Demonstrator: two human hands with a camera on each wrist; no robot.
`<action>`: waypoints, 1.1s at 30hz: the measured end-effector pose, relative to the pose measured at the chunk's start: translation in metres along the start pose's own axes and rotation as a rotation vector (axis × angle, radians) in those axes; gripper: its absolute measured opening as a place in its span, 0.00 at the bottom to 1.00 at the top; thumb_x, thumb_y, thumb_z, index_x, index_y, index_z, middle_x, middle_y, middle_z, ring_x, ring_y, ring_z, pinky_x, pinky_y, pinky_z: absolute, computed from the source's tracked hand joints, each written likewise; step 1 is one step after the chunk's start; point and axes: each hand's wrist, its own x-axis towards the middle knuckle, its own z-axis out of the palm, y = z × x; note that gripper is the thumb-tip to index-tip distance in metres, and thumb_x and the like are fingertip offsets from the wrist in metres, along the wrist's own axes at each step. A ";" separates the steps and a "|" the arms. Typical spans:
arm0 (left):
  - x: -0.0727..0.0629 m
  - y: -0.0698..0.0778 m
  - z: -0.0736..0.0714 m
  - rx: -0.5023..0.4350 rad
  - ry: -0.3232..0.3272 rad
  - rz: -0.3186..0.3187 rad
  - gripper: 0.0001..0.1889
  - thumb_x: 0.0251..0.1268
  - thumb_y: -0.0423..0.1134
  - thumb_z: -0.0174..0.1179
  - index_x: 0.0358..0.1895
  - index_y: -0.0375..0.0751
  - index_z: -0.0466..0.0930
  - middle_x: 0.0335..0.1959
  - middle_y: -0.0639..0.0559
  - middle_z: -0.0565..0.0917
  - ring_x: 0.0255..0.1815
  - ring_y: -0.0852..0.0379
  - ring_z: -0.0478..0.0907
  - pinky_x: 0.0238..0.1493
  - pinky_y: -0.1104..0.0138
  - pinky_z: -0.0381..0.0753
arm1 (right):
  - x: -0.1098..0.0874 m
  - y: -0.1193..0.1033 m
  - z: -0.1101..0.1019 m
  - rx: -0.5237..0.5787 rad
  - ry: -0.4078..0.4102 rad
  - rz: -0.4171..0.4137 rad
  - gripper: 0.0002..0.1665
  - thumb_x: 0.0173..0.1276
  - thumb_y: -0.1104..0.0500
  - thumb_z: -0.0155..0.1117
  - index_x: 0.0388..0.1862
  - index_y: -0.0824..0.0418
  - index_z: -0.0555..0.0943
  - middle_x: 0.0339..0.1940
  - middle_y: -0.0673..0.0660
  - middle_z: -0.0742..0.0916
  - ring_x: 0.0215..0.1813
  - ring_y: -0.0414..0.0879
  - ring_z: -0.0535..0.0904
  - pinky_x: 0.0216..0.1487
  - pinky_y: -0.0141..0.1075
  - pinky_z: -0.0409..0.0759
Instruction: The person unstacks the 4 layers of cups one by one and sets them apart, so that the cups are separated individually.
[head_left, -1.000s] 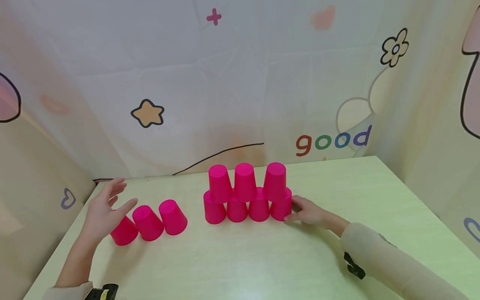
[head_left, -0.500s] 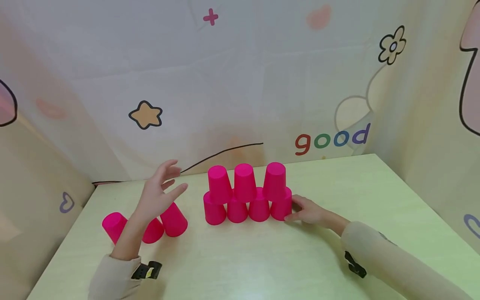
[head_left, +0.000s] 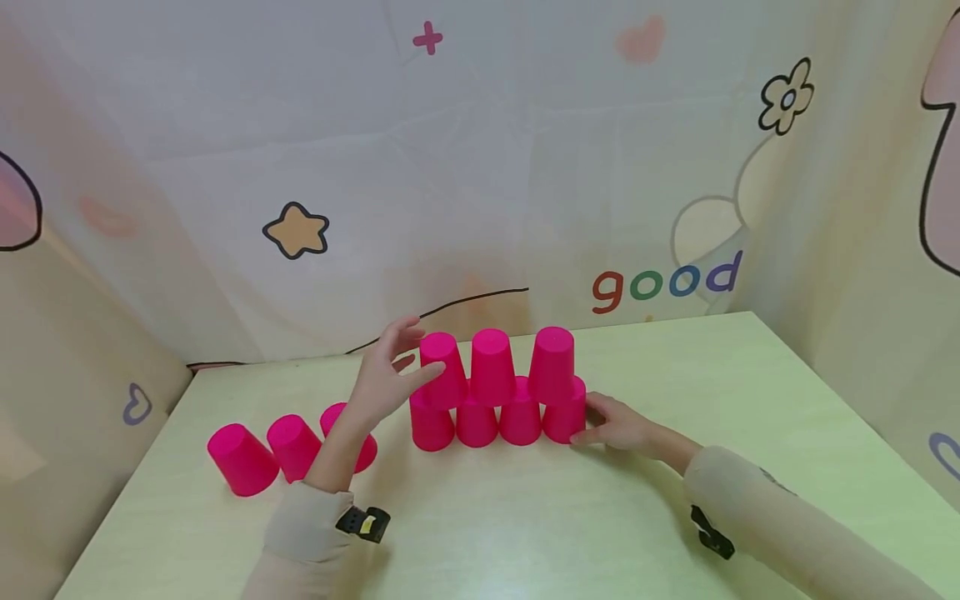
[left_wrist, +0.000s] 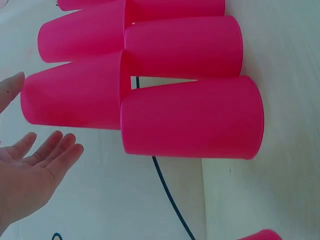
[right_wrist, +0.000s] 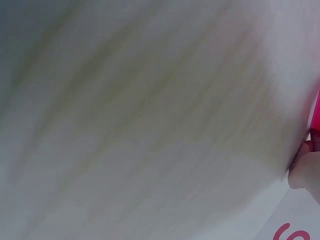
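- While a pale cloth backdrop [head_left: 465,183] with cartoon prints rises behind it, a yellow-green, faintly grained table [head_left: 487,525] bears all the cups.
- A stack of hot-pink, tapered, plastic-looking cups [head_left: 492,367], four inverted below and three above, stands between the left hand [head_left: 386,383] and right hand [head_left: 618,423].
- Three matching inverted cups [head_left: 243,460] stand to the left, partly covered by the left arm.
- The left hand is spread around the upper leftmost cup [head_left: 438,344]; contact cannot be told.
- The right hand holds the lower rightmost cup [head_left: 564,417] at its outer side.
- Multicoloured backdrop lettering [head_left: 667,282] reads "good".
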 end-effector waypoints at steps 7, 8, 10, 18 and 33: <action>0.006 0.000 0.013 -0.014 -0.035 -0.046 0.36 0.48 0.34 0.67 0.63 0.42 0.61 0.54 0.45 0.71 0.55 0.46 0.69 0.50 0.56 0.75 | 0.000 0.001 0.000 0.003 0.009 -0.006 0.40 0.50 0.59 0.72 0.61 0.62 0.64 0.57 0.59 0.72 0.58 0.56 0.67 0.56 0.49 0.70; 0.006 0.000 0.015 -0.014 -0.037 -0.055 0.35 0.48 0.34 0.67 0.62 0.42 0.62 0.53 0.45 0.72 0.54 0.47 0.70 0.48 0.57 0.77 | 0.000 0.000 0.001 0.007 0.008 -0.006 0.40 0.50 0.59 0.72 0.61 0.63 0.64 0.57 0.59 0.72 0.58 0.56 0.67 0.56 0.49 0.70; 0.006 0.000 0.018 -0.023 -0.036 -0.065 0.32 0.48 0.33 0.67 0.60 0.43 0.64 0.52 0.46 0.73 0.52 0.47 0.71 0.44 0.57 0.78 | -0.001 0.000 0.001 0.013 0.009 -0.005 0.40 0.50 0.59 0.72 0.61 0.62 0.64 0.57 0.59 0.72 0.58 0.56 0.67 0.56 0.48 0.70; 0.005 0.002 0.016 -0.029 -0.013 -0.065 0.31 0.48 0.34 0.68 0.58 0.44 0.66 0.51 0.46 0.74 0.52 0.48 0.71 0.44 0.57 0.78 | -0.002 -0.001 0.001 0.026 0.019 0.007 0.40 0.50 0.60 0.72 0.61 0.61 0.64 0.58 0.59 0.72 0.59 0.56 0.66 0.57 0.48 0.70; -0.026 0.013 -0.042 0.069 0.094 -0.045 0.34 0.48 0.36 0.68 0.61 0.42 0.63 0.53 0.45 0.72 0.54 0.47 0.69 0.48 0.54 0.76 | 0.001 -0.001 0.001 -0.001 0.007 -0.011 0.39 0.51 0.59 0.71 0.61 0.62 0.65 0.57 0.59 0.73 0.58 0.56 0.67 0.58 0.50 0.68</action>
